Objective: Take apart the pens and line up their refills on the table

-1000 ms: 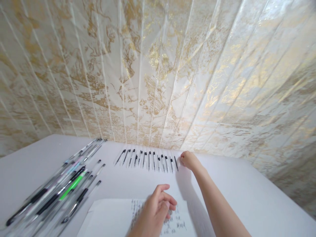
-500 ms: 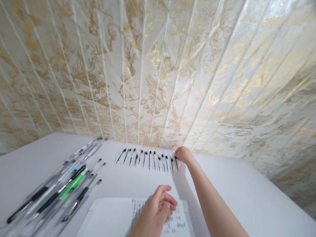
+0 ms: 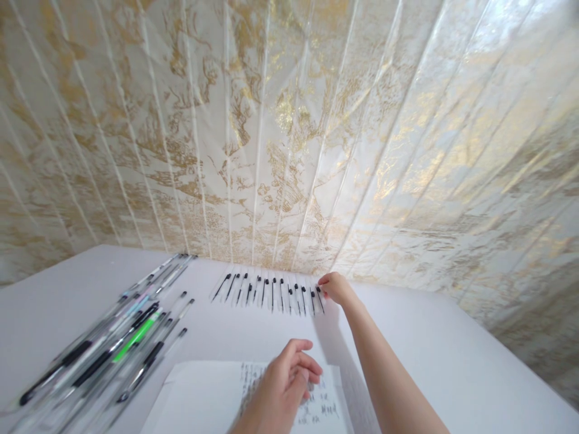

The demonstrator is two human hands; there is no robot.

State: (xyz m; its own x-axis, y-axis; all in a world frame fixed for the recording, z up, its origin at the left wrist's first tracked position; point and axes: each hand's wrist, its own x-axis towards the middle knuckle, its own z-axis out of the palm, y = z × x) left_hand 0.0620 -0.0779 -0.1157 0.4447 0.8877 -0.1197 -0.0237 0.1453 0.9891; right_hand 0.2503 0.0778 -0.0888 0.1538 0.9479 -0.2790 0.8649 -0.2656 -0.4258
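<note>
Along the back of the table runs a row of pen refills [image 3: 274,295], thin and black with dark ends, lying side by side in what looks like clear sleeves. My right hand [image 3: 335,287] reaches to the right end of this row, thumb and finger closed at the dark top of the last refill [image 3: 321,299]. Its fingertips partly hide that end. Nearer to me, my left hand [image 3: 294,377] hovers over or rests on a handwritten sheet of paper [image 3: 194,392]. Its fingers are loosely bent and apart, and I see nothing held in them.
On the left lies a slanted spread of pens [image 3: 97,364], mostly clear and black, with one bright green pen [image 3: 138,337] among them. A white and gold patterned curtain or sheet [image 3: 280,132] rises behind the back edge of the white table [image 3: 420,337].
My right hand and the refill at the row's right end have shifted very slightly left. My left hand stays nearly still over the paper. The view moved a little.
</note>
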